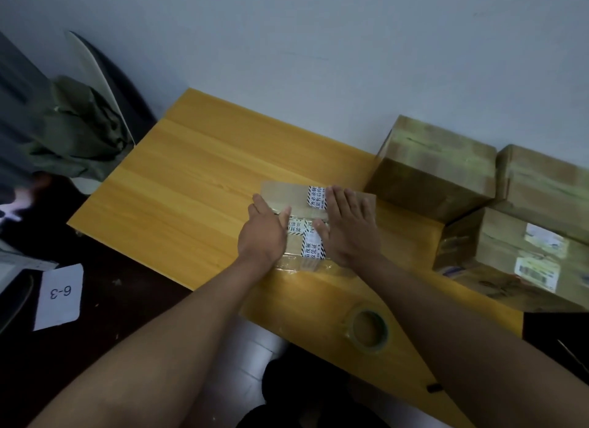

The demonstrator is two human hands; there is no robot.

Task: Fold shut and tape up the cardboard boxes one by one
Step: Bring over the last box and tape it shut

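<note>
One small cardboard box (299,223) lying mid-table on the yellow wooden table (178,185), both hands on top of it; two hands counted. Left hand (264,233) flat on the box's left part, fingers straight and together, thumb stretched toward the middle seam; nothing gripped. Right hand (347,227) flat on the box's right part, fingers straight and pointing away, palm pressing down; nothing gripped. Far flap (287,193) lying a little raised, near flap under the palms; white printed tape strips (314,244) with black characters and striped edges on the flaps, at least two visible; clear shiny tape along the box's near edge.

Three bigger cardboard boxes at the table's right side, all closed: one (433,169) against the wall, one (545,179) just right of it, one (510,262) nearer, with two labels on top. One roll of clear tape (368,330) lying flat near the table's front edge, between the two forearms, apart from the small box.

Off the table at left: one white card (59,295) marked 6-3 on a dark surface; one green cloth (76,131) draped over a chair; pale wall behind.
</note>
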